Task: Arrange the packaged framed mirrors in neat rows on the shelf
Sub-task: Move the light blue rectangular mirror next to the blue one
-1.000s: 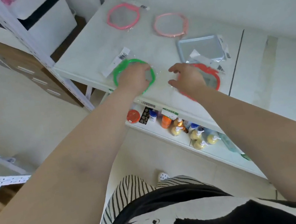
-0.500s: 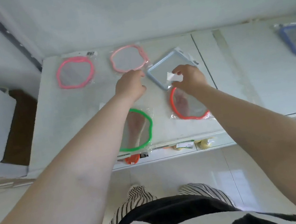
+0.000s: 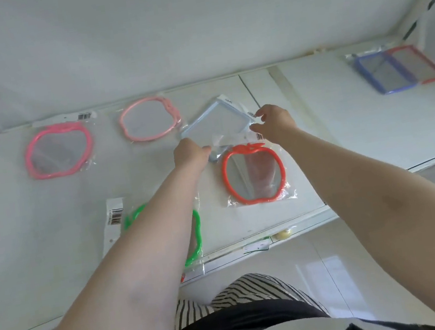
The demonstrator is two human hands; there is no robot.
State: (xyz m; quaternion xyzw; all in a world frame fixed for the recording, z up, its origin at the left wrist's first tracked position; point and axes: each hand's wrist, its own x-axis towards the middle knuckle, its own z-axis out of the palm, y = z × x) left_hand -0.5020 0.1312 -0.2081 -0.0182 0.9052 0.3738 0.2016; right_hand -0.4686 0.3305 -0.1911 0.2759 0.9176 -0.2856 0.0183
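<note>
A light blue square mirror [image 3: 215, 122] in clear wrap lies turned like a diamond on the white shelf [image 3: 32, 211]. My left hand [image 3: 190, 153] grips its near left corner and my right hand [image 3: 273, 121] pinches its right corner. Behind it to the left lie a hot pink apple-shaped mirror [image 3: 58, 150] and a pale pink one [image 3: 150, 122]. A red apple-shaped mirror [image 3: 253, 176] lies just in front of my hands. A green one [image 3: 197, 231] sits near the front edge, mostly hidden under my left forearm.
A dark blue square mirror [image 3: 381, 73] and a red square mirror [image 3: 419, 64] overlap at the far right of the shelf. A white wall rises behind the shelf. A seam [image 3: 265, 117] splits the shelf boards. Pale floor lies below the front edge.
My left hand left the green mirror and my right hand left the red one; both now hold the light blue mirror. The view swung to face the shelf squarely.
</note>
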